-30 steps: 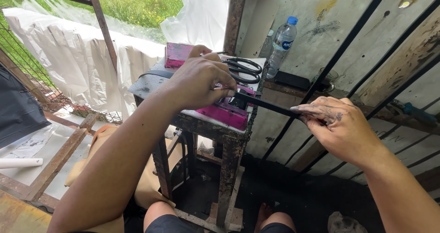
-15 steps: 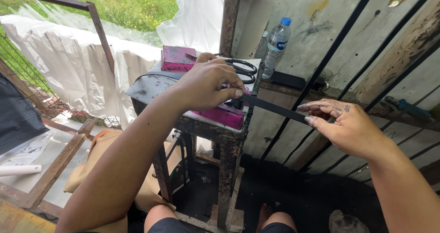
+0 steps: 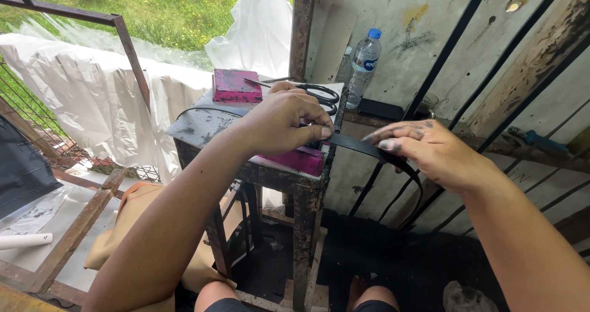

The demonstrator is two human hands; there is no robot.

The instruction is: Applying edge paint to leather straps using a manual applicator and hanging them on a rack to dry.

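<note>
**Black strap stretched off the desk edge**

A black strap point(image 3: 359, 145) is running from the desk point(image 3: 203, 126) edge out to the right. The left hand point(image 3: 284, 121) is pinching it at the edge, grip pressed together; the right hand point(image 3: 433, 152) is holding it with loosely curled fingers. Behind are black scissors point(image 3: 322, 96), a pink block point(image 3: 235, 86) and a capped plastic bottle point(image 3: 363, 66) holding clear liquid

A makeshift outdoor workshop: rusty metal stand point(image 3: 307, 226), scissors point(image 3: 322, 96), grass point(image 3: 166, 8) beyond.
</note>
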